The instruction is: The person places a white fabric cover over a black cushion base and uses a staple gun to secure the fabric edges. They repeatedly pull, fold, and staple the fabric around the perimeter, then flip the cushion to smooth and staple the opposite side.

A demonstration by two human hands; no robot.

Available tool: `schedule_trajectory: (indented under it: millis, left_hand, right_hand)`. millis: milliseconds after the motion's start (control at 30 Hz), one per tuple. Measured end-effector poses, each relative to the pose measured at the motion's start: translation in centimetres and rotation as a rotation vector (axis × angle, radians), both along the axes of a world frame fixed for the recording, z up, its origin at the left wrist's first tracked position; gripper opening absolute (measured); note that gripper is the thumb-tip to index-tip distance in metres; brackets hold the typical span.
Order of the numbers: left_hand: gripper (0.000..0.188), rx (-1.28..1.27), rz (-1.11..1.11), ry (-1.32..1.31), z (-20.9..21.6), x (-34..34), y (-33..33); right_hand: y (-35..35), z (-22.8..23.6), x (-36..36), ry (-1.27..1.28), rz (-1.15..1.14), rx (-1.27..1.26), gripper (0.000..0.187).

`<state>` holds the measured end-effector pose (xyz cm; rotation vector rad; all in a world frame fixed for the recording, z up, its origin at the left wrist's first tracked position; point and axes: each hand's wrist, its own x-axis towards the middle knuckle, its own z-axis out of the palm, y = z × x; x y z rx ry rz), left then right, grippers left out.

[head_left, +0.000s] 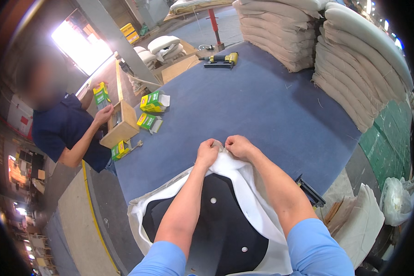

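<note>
A black panel (pixel 216 198) with pale round holes lies at the table's near edge, ringed by white padding (pixel 239 177) and light fabric (pixel 168 184). At its far end my left hand (pixel 209 152) pinches the gathered edge of the fabric. Close beside it, my right hand (pixel 239 147) is closed on the same gathered edge, fingers pressed together. The exact folds between the fingertips are partly hidden. Both forearms reach over the panel.
A nail gun (pixel 221 60) lies at the table's far side, and a second black tool (pixel 310 192) sits at the right edge. Stacks of covered cushions (pixel 280 34) stand far right. Left, a person (pixel 71 124) handles a green-yellow box (pixel 101 95) by a wooden box (pixel 124 126).
</note>
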<state>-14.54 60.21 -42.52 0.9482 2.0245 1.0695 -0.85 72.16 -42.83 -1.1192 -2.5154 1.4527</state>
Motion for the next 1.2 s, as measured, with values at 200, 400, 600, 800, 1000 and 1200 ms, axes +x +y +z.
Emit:
schedule_trajectory:
  millis: [200, 400, 600, 800, 1000, 1200]
  left_hand:
    - [0.024, -0.026, -0.013, -0.053, -0.1, -0.1, 0.1]
    - [0.023, -0.059, -0.006, -0.068, -0.6, -0.8, -0.4]
    - [0.021, -0.059, 0.006, -0.119, -0.1, -0.5, -0.4]
    - [0.02, -0.05, 0.016, -0.132, 0.6, 0.1, -0.1]
    - [0.015, -0.03, 0.022, -0.137, 0.0, -0.3, -0.4]
    - [0.01, 0.003, 0.022, -0.112, -0.8, -0.7, -0.3]
  right_hand:
    - [0.6, -0.4, 0.7, 0.107, 0.0, -0.156, 0.019]
    - [0.7, 1.6, 0.8, 0.064, 0.075, -0.331, 0.025]
    - [0.8, 2.0, 0.7, 0.04, 0.07, -0.294, 0.024]
    - [1.1, 1.4, 0.9, 0.053, 0.053, -0.257, 0.02]
    - [0.7, 1.9, 0.5, 0.046, 0.053, -0.265, 0.02]
    - [0.5, 2.4, 0.0, 0.029, 0.044, -0.248, 0.024]
